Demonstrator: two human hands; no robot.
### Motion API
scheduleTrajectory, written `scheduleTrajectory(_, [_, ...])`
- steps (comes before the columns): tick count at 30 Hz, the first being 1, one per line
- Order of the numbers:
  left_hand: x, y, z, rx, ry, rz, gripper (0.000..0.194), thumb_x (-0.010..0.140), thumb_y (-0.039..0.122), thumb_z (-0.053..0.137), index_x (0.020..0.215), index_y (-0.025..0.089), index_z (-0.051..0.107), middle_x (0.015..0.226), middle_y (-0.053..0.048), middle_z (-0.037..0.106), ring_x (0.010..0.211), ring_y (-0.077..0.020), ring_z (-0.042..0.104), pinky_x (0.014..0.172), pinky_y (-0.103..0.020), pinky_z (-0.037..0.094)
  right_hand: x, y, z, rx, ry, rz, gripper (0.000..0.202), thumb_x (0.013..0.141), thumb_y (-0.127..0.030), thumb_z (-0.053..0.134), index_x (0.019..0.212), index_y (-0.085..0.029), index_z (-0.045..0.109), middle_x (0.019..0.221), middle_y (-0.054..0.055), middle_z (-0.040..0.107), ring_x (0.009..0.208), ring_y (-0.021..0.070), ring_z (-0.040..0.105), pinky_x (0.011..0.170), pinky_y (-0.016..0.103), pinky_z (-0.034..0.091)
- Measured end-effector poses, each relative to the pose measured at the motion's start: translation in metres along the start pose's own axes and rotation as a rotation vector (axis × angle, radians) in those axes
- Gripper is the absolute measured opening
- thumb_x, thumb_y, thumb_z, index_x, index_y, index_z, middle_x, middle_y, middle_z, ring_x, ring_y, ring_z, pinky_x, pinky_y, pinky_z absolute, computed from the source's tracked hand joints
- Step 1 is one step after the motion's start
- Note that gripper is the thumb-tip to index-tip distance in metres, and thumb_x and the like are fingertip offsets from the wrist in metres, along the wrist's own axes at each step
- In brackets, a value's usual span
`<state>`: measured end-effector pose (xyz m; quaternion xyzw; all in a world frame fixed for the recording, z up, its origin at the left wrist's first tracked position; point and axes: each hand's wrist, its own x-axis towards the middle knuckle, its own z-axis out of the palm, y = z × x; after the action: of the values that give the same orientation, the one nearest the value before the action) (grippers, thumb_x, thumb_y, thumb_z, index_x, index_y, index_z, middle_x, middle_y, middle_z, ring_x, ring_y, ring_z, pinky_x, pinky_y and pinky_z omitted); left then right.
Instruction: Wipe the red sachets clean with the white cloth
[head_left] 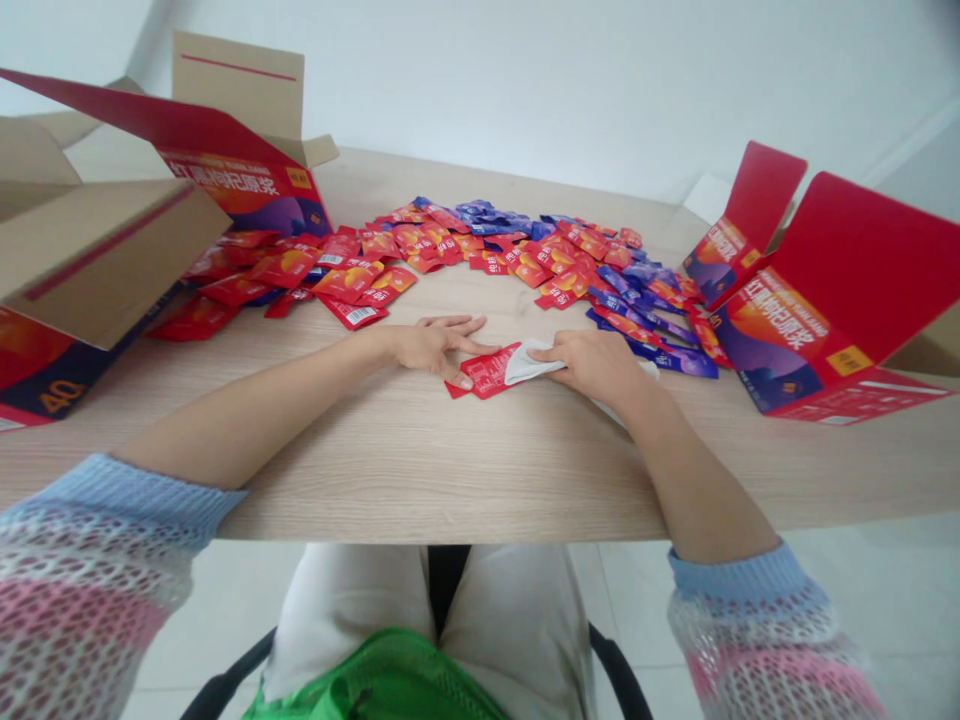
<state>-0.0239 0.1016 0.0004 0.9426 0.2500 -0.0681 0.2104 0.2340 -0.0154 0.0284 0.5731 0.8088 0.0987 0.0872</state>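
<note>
A red sachet [489,372] lies flat on the wooden table [420,460] in front of me. My left hand [436,350] has its fingers spread, with the thumb pressing the sachet's left end. A white cloth or tissue [534,362] covers the sachet's right part; my right hand [592,362] grips it with fingers closed. Beyond my hands, many red sachets [349,280] and purple-blue sachets [637,300] form a loose arc across the table.
Two large open cartons, a rear one [232,180] and a nearer one [97,270], stand at the left. Open red boxes, a larger one [795,330] and a smaller one [724,250], stand at the right. The table's front edge is close to me.
</note>
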Motion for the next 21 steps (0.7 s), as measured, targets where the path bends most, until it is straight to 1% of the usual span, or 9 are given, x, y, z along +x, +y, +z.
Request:
scheduleTrajectory(3, [-0.002, 0.0, 0.002, 0.051, -0.018, 0.015, 0.094, 0.067, 0.068, 0.068, 0.148, 0.046, 0.026, 0.163, -0.001, -0.005, 0.149, -0.0332, -0.001, 0.114, -0.059, 0.003, 0.003, -0.001, 0.003, -0.028, -0.031, 0.09, 0.036, 0.095, -0.045, 0.046, 0.122, -0.032, 0.067, 0.101, 0.012, 0.071, 0.088, 0.0266, 0.066, 0.061, 0.03, 0.038])
scheduleTrajectory(5, [-0.003, 0.003, 0.004, 0.077, -0.022, 0.014, 0.098, 0.067, 0.07, 0.066, 0.15, 0.045, 0.021, 0.162, -0.001, -0.007, 0.149, -0.0323, -0.004, 0.115, -0.058, 0.001, 0.005, -0.002, 0.003, -0.017, -0.033, 0.125, 0.039, 0.095, -0.048, 0.046, 0.12, -0.029, 0.069, 0.102, 0.014, 0.072, 0.089, 0.0277, 0.066, 0.064, 0.031, 0.041])
scheduleTrajectory(9, [-0.007, 0.01, 0.009, 0.095, 0.016, -0.016, 0.099, 0.068, 0.075, 0.063, 0.151, 0.046, 0.017, 0.162, -0.003, -0.007, 0.149, -0.0334, -0.005, 0.115, -0.058, 0.0, 0.006, 0.0, 0.001, 0.054, -0.029, 0.181, 0.041, 0.091, -0.052, 0.052, 0.114, -0.025, 0.073, 0.098, 0.015, 0.073, 0.089, 0.0289, 0.067, 0.066, 0.033, 0.043])
scheduleTrajectory(11, [-0.008, 0.013, 0.013, 0.105, 0.056, -0.021, 0.097, 0.069, 0.076, 0.062, 0.15, 0.046, 0.019, 0.163, -0.004, -0.004, 0.149, -0.0336, -0.003, 0.115, -0.058, 0.001, 0.006, 0.003, 0.002, 0.102, -0.044, 0.193, 0.039, 0.089, -0.051, 0.056, 0.113, -0.025, 0.073, 0.097, 0.014, 0.074, 0.089, 0.0286, 0.067, 0.066, 0.032, 0.043])
scheduleTrajectory(13, [-0.009, 0.014, 0.017, 0.121, 0.105, -0.021, 0.093, 0.07, 0.077, 0.059, 0.15, 0.046, 0.022, 0.163, -0.004, 0.0, 0.149, -0.0332, 0.0, 0.115, -0.058, 0.002, 0.006, 0.007, 0.005, 0.13, -0.042, 0.198, 0.04, 0.09, -0.051, 0.055, 0.116, -0.027, 0.072, 0.099, 0.013, 0.074, 0.091, 0.0284, 0.067, 0.066, 0.032, 0.042])
scheduleTrajectory(17, [-0.008, 0.014, 0.022, 0.154, 0.164, -0.039, 0.088, 0.074, 0.078, 0.055, 0.149, 0.045, 0.025, 0.163, -0.006, 0.005, 0.149, -0.033, 0.006, 0.115, -0.058, 0.006, 0.006, 0.014, 0.017, 0.11, 0.046, 0.184, 0.044, 0.092, -0.056, 0.047, 0.124, -0.032, 0.067, 0.104, 0.012, 0.072, 0.096, 0.0292, 0.064, 0.069, 0.033, 0.041])
scheduleTrajectory(19, [-0.008, 0.015, 0.023, 0.161, 0.164, -0.042, 0.089, 0.074, 0.078, 0.055, 0.15, 0.044, 0.024, 0.163, -0.006, 0.004, 0.149, -0.0335, 0.007, 0.115, -0.058, 0.006, 0.006, 0.015, 0.02, 0.115, 0.112, 0.151, 0.043, 0.093, -0.054, 0.049, 0.127, -0.034, 0.064, 0.107, 0.01, 0.071, 0.098, 0.029, 0.062, 0.07, 0.033, 0.04])
scheduleTrajectory(21, [-0.009, 0.015, 0.023, 0.164, 0.161, -0.035, 0.089, 0.075, 0.078, 0.054, 0.151, 0.042, 0.024, 0.163, -0.006, 0.003, 0.149, -0.034, 0.007, 0.115, -0.057, 0.006, 0.004, 0.012, 0.02, 0.151, 0.199, 0.12, 0.041, 0.093, -0.05, 0.051, 0.129, -0.034, 0.063, 0.109, 0.008, 0.069, 0.1, 0.0272, 0.061, 0.07, 0.032, 0.039])
